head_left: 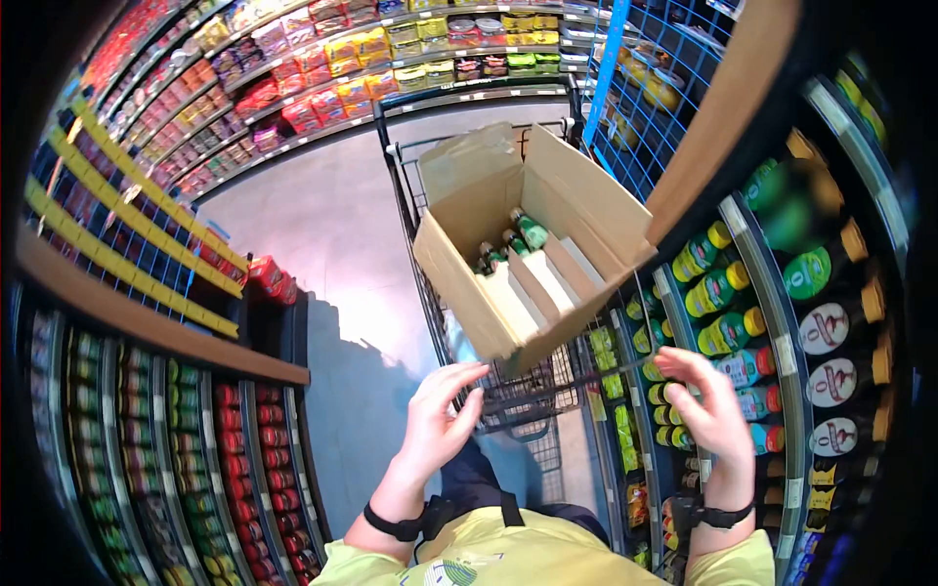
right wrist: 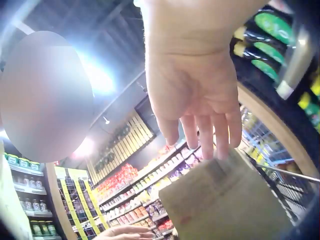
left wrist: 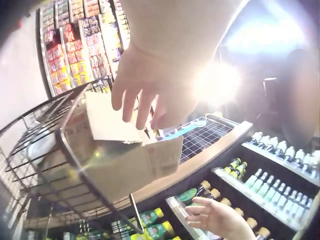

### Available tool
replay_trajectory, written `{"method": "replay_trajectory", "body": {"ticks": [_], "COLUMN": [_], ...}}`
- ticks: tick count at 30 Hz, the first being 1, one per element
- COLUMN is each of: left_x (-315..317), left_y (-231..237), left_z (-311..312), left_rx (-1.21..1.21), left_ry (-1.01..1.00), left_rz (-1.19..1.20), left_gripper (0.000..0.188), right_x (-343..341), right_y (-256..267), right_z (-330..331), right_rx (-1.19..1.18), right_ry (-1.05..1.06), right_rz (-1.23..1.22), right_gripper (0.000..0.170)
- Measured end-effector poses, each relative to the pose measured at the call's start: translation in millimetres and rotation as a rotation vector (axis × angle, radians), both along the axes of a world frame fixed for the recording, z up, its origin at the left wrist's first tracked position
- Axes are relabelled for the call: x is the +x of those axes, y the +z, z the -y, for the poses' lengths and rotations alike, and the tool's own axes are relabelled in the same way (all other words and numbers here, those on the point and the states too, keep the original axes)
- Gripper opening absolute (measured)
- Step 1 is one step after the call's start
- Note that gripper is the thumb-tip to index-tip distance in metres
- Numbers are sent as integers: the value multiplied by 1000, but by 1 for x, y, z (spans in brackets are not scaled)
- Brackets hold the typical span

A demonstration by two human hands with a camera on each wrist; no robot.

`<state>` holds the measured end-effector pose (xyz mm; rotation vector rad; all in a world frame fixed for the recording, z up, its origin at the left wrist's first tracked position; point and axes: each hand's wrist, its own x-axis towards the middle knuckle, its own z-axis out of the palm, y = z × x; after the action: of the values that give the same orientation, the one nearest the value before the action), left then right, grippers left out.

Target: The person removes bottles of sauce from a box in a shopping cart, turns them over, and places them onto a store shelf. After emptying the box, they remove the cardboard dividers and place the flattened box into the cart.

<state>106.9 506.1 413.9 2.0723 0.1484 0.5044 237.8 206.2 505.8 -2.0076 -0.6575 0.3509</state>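
An open cardboard box (head_left: 451, 276) sits in a black wire shopping cart (head_left: 399, 186). Green-labelled bottles (head_left: 531, 230) stand inside it among cardboard dividers (head_left: 503, 311). My left hand (head_left: 442, 418) is raised near the left end of the cart's handle (head_left: 567, 380), with nothing in its grasp. Toward the handle's right end hovers my right hand (head_left: 711, 405), also holding nothing, its fingers loosely bent. In the left wrist view the fingers of my left hand (left wrist: 152, 85) hang relaxed above the box. The right wrist view shows my right hand (right wrist: 200, 90) with fingers extended, overlapping a box flap (right wrist: 220, 200).
Shelves of bottles (head_left: 723, 332) run close along the right side, behind a wooden post (head_left: 718, 107). Jar shelves (head_left: 234, 459) line the left. Ahead, a curved shelf of colourful packets (head_left: 322, 103) borders the pale floor (head_left: 322, 205).
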Motion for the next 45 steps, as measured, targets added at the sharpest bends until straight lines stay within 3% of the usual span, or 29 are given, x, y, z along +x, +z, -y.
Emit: {"method": "replay_trajectory", "body": {"ticks": [2,5,7,9,11,14,18,20,23,26,30,32,33,34,36,38,40,42,44,45], "left_x": [53,119,153,175,192,201,202,203,204,206,206,206,207,206,207,207,207,211,216,221], "left_y": [6,3,6,-3,-16,-11,-18,-22,-28,-31,-38,-38,-38,-37,-38,-37,-33,-26,-24,-15], "left_z": [-40,-86,-104,-108,-109,-111,-120,-124,-126,-126,-127,-128,-127,-127,-128,-128,-128,-130,-129,-133], "left_rx": [128,193,477,520,635,674,632,597,511,465,404,408,414,414,396,382,385,441,206,66], "left_ry": [-68,-178,-283,-348,-378,-552,-631,-616,-654,-668,-663,-653,-640,-647,-621,-629,-635,-702,-552,-530], "left_rz": [139,127,73,-7,-39,-228,-176,-128,-95,-86,-60,-46,-28,-24,6,40,-16,-84,58,40], "left_gripper": [30,32,36,41,56,54,44,44,41,39,36,35,34,34,33,33,33,27,17,14], "right_x": [19,57,84,115,151,201,249,261,267,260,261,272,277,270,268,260,249,228,214,204], "right_y": [46,97,117,114,98,32,-71,-126,-190,-199,-237,-234,-234,-174,-139,-70,-24,19,42,58], "right_z": [-50,-127,-178,-222,-260,-293,-335,-338,-335,-340,-319,-310,-301,-325,-316,-324,-308,-294,-270,-258], "right_rx": [15,-119,-234,-264,-404,-719,-1155,-1200,-1208,-1214,-1043,-807,-710,-695,-447,-432,-250,75,501,634], "right_ry": [-36,-2,14,9,22,30,-73,-143,-195,-154,-148,-98,-58,-206,-291,-399,-444,-588,-523,-579], "right_rz": [7,157,225,130,7,2,-178,-195,-99,51,240,-111,-138,-312,-268,-271,-184,-96,122,101], "right_gripper": [42,41,40,36,35,36,39,43,31,28,29,37,39,32,23,13,13,12,14,15]}}
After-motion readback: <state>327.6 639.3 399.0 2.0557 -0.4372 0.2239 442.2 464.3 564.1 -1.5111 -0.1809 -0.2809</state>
